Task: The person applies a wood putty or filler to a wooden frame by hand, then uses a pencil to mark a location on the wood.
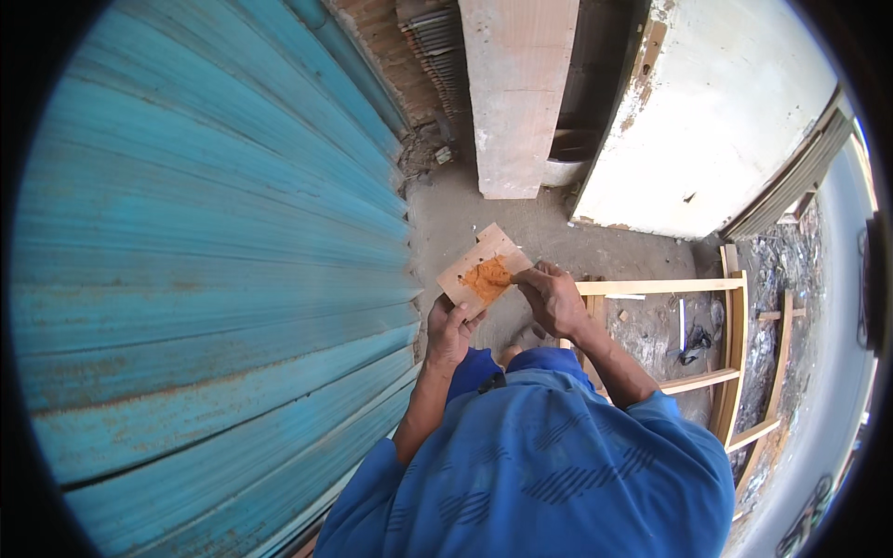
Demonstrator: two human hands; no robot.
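Note:
My left hand (449,333) grips the lower left edge of a small, flat, pale wooden board (458,276), thumb on top. Smeared over the middle of the board is an orange, putty-like paste (486,277). A few dark spots show around it, and a narrow tab sticks out at the far end. My right hand (554,299) is closed at the board's right side, its fingertips at the edge of the paste. Whatever those fingers pinch is hidden or too small to name.
A blue corrugated metal wall (214,232) fills the left side. Ahead stand a pale plank (518,93) and a large whitish panel (716,112). To my right, a wooden frame (735,358) lies over littered ground, a black bundle (693,346) inside it.

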